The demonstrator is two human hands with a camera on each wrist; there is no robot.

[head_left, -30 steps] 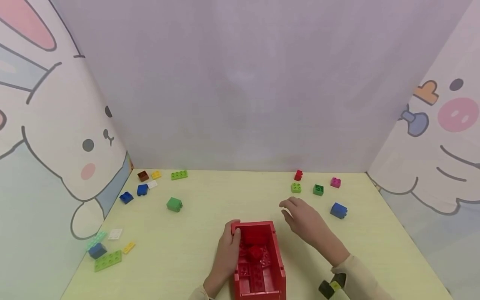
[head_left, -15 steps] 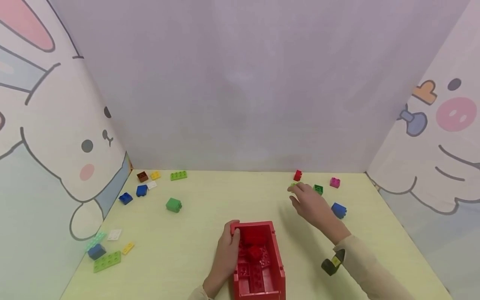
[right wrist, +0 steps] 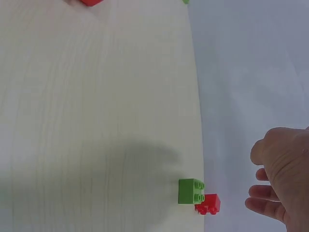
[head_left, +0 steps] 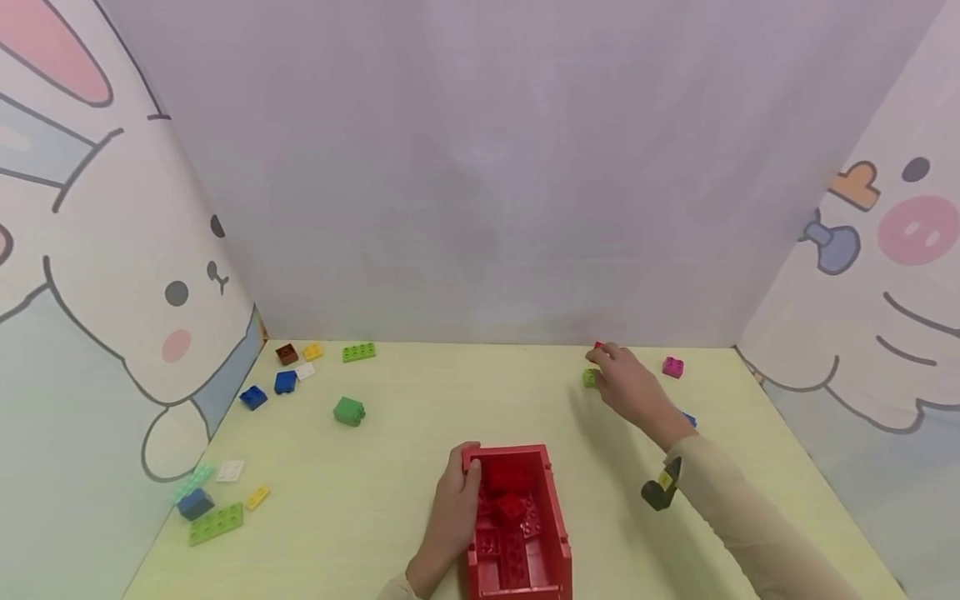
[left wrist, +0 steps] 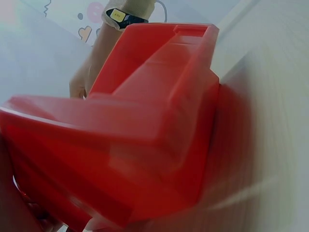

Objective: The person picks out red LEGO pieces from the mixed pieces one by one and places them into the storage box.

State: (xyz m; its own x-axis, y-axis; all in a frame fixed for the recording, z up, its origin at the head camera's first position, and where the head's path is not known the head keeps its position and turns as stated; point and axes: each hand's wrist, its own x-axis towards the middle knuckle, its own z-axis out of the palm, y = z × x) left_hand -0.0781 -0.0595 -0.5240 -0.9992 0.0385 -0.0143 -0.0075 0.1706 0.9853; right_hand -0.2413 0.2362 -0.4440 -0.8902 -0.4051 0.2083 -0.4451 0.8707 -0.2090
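Observation:
My left hand [head_left: 453, 504] grips the left wall of a red bin [head_left: 558, 525], thumb over the rim, low in the head view. Red toy bricks [head_left: 512, 507] lie inside the bin. The bin's wall [left wrist: 154, 125] fills much of the left wrist view. My right hand [head_left: 633, 392] reaches over the far right of the table, fingers loosely bent and holding nothing. Just under its fingertips are a lime green brick [right wrist: 188, 192] and a red brick [right wrist: 211, 203]. The right hand mostly covers the red brick in the head view.
A magenta brick [head_left: 672, 367] lies to the right, with a blue brick [head_left: 688, 420] partly behind the right wrist. On the left are a green brick [head_left: 348, 411], a long lime brick [head_left: 216, 523] and several other bricks. A grey curtain [head_left: 480, 208] hangs behind the table.
My right hand has moved forward and to the right, past the lime brick toward the red brick, now covering the dark green one. The left hand and bin have stayed in place.

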